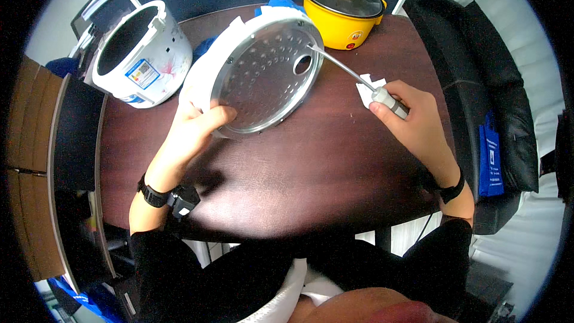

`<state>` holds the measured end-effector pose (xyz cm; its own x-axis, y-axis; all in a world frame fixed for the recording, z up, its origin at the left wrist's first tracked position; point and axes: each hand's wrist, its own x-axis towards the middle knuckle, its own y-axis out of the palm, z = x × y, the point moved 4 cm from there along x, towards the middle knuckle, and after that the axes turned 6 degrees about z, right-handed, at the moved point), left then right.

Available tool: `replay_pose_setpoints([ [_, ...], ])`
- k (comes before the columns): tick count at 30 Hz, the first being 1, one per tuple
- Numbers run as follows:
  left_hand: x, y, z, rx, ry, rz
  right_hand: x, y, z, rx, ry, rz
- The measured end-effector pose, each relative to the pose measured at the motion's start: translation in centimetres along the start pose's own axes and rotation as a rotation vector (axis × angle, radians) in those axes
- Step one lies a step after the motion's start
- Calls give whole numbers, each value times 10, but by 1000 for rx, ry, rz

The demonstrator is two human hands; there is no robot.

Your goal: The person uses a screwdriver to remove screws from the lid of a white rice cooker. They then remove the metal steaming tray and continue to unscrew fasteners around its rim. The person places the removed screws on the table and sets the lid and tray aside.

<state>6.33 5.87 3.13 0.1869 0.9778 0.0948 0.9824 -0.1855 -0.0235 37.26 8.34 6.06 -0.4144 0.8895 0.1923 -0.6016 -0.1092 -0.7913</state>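
Passable across the near and middle table [275, 170], between left hand [197, 127] and right hand [415, 116], below the tilted white lid [260, 81]; narrowed at left by a black device [183, 201] at the wrist. Blocked at back left by the white cooker pot [174, 54], at back right of centre by the yellow pot [335, 28]. Crossed between lid and right hand by the screwdriver [353, 73], just beside a white scrap [364, 95]. Passable between yellow pot and right hand; bounded past the table's right edge by the black sofa [499, 78].
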Motion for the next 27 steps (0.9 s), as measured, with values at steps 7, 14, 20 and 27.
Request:
replay_pose_setpoints([
  [7, 1, -5, -4, 85, -18, 26, 1, -4, 10, -61, -112, -89],
  [14, 1, -16, 9, 79, 22, 84, 3, -4, 11, -55, -89, -129],
  [20, 2, -6, -1, 78, 14, 6, 3, -1, 1, 255, 121, 32],
  [27, -1, -12, 11, 62, 26, 7, -4, 41, 4, 1093, 237, 489],
])
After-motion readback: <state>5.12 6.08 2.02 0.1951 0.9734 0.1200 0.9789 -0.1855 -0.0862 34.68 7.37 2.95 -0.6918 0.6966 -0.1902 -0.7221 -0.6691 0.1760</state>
